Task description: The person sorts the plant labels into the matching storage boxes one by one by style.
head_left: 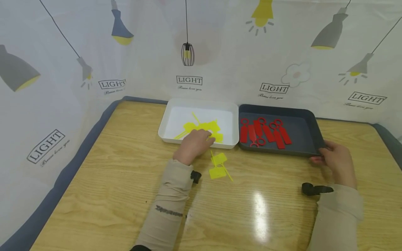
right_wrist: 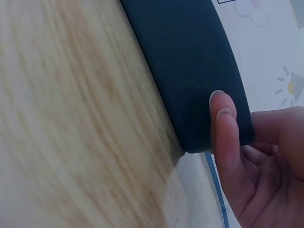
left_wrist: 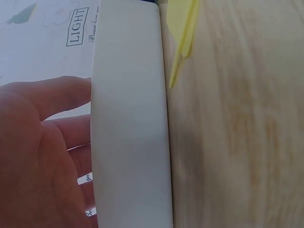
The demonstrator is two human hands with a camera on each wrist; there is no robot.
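Note:
My left hand [head_left: 196,143] reaches over the front wall of the white tray [head_left: 169,116]. Its fingers [left_wrist: 78,135] dip behind that wall in the left wrist view, loosely spread above the yellow cable-tie tags [head_left: 188,127]; the fingertips are partly hidden. Two more yellow tags [head_left: 217,172] lie on the table just in front of this tray. At the dark grey tray [head_left: 301,129], my right hand [head_left: 339,162] grips the near right corner, with fingers [right_wrist: 228,137] against the outer wall. Several red tags with ring ends [head_left: 277,139] lie in its left half.
Both trays stand side by side, their short walls meeting, on a wooden table [head_left: 125,195]. Behind them hangs a pale cloth [head_left: 220,45] printed with lamps. Black wrist straps with camera mounts [head_left: 315,189] sit at both sleeves.

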